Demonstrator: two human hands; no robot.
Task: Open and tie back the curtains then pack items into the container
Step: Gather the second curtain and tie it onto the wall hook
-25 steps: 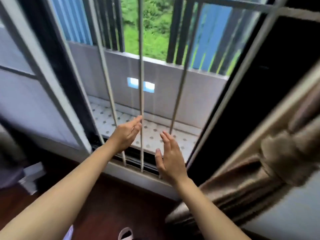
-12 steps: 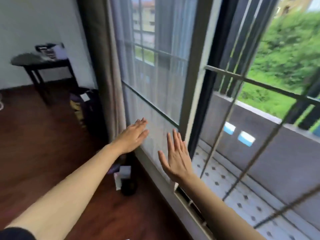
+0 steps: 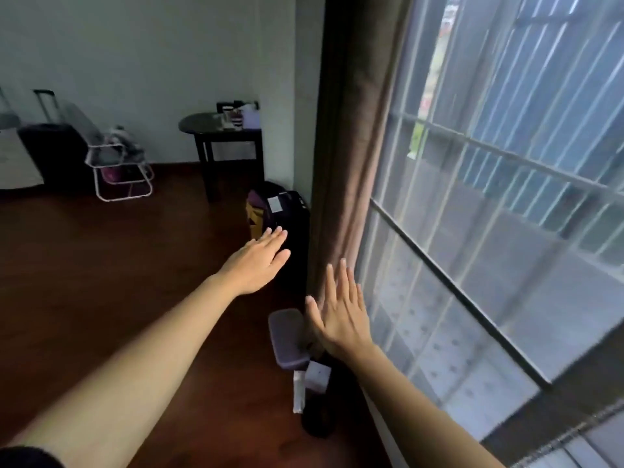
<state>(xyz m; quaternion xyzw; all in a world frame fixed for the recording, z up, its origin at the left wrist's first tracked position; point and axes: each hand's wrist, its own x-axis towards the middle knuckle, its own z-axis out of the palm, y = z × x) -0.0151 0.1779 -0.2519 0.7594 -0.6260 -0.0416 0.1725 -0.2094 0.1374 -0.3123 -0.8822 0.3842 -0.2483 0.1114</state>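
Arms out toward the brown curtain, hanging gathered at the left edge of the window. Left hand flat, fingers straight, holding nothing, near a dark bag. Right hand spread wide, empty, before the curtain's lower folds; contact unclear. Far left, a round table and a suitcase.

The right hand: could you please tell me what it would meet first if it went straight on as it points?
Probably the brown fabric curtain hanging beside the glass window: the open right hand points at its lower folds, though depth is unclear.
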